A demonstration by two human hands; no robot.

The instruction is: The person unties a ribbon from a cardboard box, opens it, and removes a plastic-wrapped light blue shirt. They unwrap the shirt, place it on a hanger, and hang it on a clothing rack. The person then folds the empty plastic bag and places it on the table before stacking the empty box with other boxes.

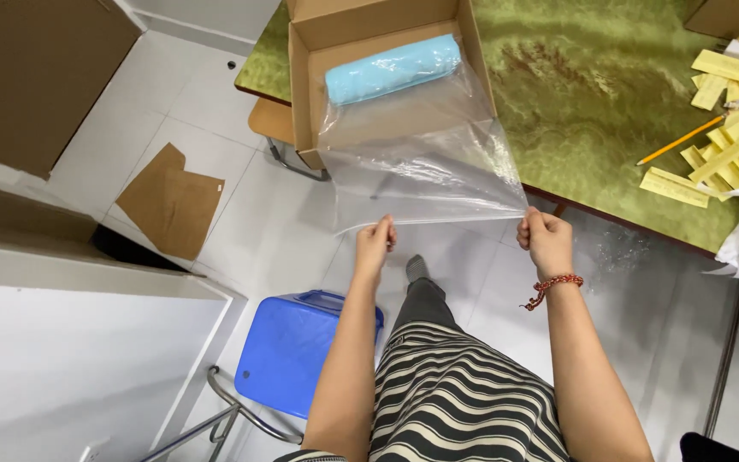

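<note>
Both hands pinch the near edge of a clear thin plastic bag point(425, 175), left hand point(375, 241) on the left corner, right hand point(546, 242) on the right corner, fingers closed tight on the film. The bag stretches from the hands up into an open brown cardboard box point(387, 34) at the edge of the green marbled table point(592, 94); a light blue rolled cylinder point(393, 68) sits at the bag's far end, inside the box. Judgement: to handle this well keep the edge taut and level between both hands, pull evenly so the film doesn't twist or snag on the box wall. Forearms extended forward, roughly parallel, wrists raised, thumbs on top; red beaded bracelet point(551, 287) on the right wrist. Yellow paper strips point(729, 128) and a yellow pencil point(679, 141) lie on the table at right, well apart. Blue plastic stool point(288, 351) below on the white tiled floor point(215, 128), flat brown cardboard piece point(173, 201) at left
</note>
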